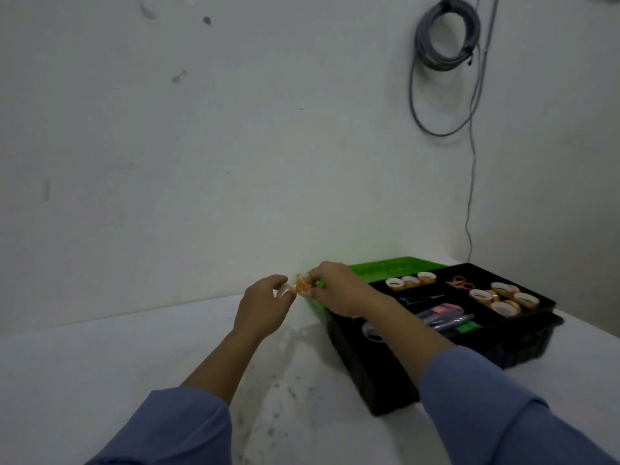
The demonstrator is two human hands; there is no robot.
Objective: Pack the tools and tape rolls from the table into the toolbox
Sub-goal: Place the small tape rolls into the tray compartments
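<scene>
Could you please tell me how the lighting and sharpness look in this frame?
Head view: dim, even light; a soft shadow on the table beneath the left hand and right hand; the tape roll they pinch is blurred; the toolbox smears at its right end.

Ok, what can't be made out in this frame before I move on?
Head view:
The orange item, pinched between left hand and right hand: fingers cover most of it, so tape roll or not is unclear.
The round object in the toolbox: the right forearm hides most of it.
The dark tool in the tray: too dark and small to identify.
The table: near edge hidden by sleeves and the frame's bottom edge.
</scene>
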